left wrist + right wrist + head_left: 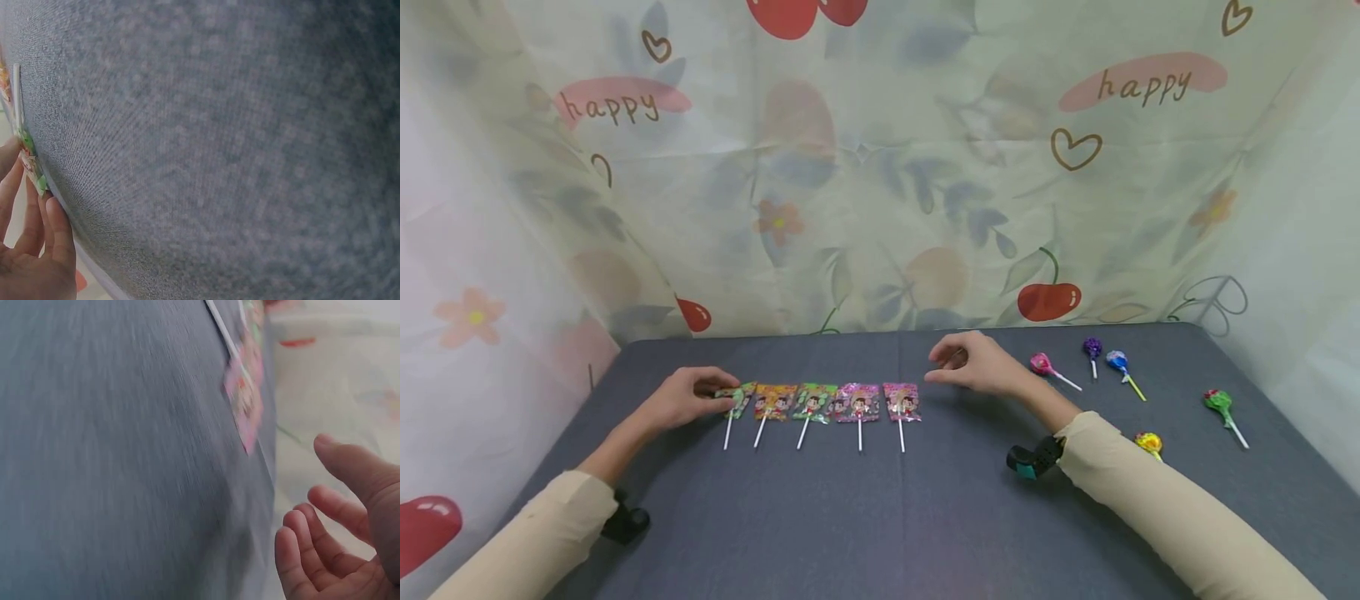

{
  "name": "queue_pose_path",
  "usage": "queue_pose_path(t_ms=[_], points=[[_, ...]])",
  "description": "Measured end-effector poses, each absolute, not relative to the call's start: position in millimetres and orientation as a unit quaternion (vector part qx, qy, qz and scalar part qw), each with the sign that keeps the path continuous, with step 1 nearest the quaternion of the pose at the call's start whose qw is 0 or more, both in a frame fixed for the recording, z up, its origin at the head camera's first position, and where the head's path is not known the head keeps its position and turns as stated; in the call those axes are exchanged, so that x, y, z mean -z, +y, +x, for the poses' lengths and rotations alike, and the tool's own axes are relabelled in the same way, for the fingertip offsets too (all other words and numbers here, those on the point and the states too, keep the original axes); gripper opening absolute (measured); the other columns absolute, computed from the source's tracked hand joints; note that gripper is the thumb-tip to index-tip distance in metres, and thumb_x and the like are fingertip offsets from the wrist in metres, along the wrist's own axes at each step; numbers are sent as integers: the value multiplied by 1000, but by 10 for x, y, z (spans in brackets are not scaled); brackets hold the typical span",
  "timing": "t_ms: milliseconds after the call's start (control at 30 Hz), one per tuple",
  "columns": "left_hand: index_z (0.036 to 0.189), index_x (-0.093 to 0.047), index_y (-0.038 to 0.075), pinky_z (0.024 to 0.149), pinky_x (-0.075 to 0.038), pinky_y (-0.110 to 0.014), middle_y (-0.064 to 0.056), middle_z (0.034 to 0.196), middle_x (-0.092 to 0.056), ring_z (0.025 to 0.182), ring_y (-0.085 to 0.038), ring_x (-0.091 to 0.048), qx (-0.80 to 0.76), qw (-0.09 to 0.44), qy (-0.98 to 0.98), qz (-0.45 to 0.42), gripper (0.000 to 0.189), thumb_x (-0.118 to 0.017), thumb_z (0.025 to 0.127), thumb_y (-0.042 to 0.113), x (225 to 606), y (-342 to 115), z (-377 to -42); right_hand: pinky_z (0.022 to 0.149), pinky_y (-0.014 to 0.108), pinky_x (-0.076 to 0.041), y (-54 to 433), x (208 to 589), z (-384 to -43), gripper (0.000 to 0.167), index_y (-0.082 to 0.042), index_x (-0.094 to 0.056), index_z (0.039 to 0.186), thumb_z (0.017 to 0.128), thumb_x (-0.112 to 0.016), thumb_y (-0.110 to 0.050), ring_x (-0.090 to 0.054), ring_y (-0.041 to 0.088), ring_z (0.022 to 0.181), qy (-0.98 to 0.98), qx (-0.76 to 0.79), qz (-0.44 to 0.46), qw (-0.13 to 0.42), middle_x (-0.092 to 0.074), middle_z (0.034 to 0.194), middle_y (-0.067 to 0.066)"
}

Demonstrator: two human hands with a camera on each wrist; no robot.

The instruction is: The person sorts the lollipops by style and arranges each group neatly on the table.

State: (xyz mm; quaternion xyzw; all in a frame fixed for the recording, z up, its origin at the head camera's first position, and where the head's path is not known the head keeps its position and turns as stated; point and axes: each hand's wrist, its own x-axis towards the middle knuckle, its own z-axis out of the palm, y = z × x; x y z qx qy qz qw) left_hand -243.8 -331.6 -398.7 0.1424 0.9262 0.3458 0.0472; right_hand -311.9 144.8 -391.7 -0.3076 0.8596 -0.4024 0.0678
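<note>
Flat lollipops in square printed wrappers lie in a row, white sticks toward me. In the head view my left hand (pixel 683 398) is at the row's left end, pinching the green-wrapped flat lollipop (pixel 741 400) between thumb and fingers; the left wrist view shows this lollipop (pixel 29 159) at the fingertips. Right of it come an orange one (pixel 773 402), a green one (pixel 814 402) and two pink ones, the last a pink-wrapped lollipop (pixel 902 400) standing a little apart. My right hand (pixel 976 362) hovers just right of it, fingers loosely bent, holding nothing.
Round lollipops are scattered on the dark grey table (pixel 820 525) at right: pink (pixel 1041 363), purple (pixel 1092 347), blue (pixel 1117 361), green (pixel 1219 402) and a yellow one (pixel 1148 443) partly behind my right sleeve. A patterned curtain (pixel 865 208) hangs behind the table.
</note>
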Motion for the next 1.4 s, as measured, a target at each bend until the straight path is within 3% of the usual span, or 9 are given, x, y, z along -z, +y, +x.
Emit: queue_pose_path(t_ms=[333, 700, 1000, 1200, 1400], points=[[120, -71, 0, 80, -53, -40, -17, 117, -67, 104, -32, -64, -342, 42, 928, 138, 30, -75, 95, 15, 3996, -3323, -2432, 88, 42, -52, 2198, 3762, -3237, 32, 0, -70, 113, 91, -81, -21, -67, 29, 101, 868, 419, -264, 25, -68, 112, 19], [121, -70, -2, 83, -52, -44, -18, 119, -66, 105, -33, -64, -347, 48, 926, 143, 31, -75, 94, 14, 3979, -3321, -2429, 95, 56, -47, 2700, 3867, -3203, 53, 8, -62, 127, 90, -81, -24, -60, 44, 116, 891, 401, -208, 32, -61, 126, 30], [121, -71, -1, 83, -53, -44, -18, 120, -66, 106, -34, -64, -348, 47, 925, 144, 31, -75, 94, 13, 3984, -3321, -2430, 90, 50, -51, 2784, 4011, -3188, 54, 5, -65, 126, 86, -85, -25, -65, 39, 110, 896, 389, -212, 34, -66, 122, 24], [120, -71, -1, 83, -52, -45, -18, 119, -66, 107, -35, -64, -348, 46, 926, 142, 30, -75, 94, 13, 3981, -3312, -2426, 80, 37, -53, 2773, 4056, -3193, 39, 3, -71, 116, 86, -85, -17, -69, 31, 97, 895, 384, -226, 21, -71, 110, 17], [120, -70, -2, 85, -52, -47, -19, 119, -66, 107, -36, -64, -347, 45, 925, 145, 30, -75, 94, 12, 3966, -3303, -2418, 79, 35, -52, 2756, 4067, -3195, 28, 0, -74, 109, 87, -83, -14, -69, 27, 94, 899, 377, -224, 6, -73, 103, 10]])
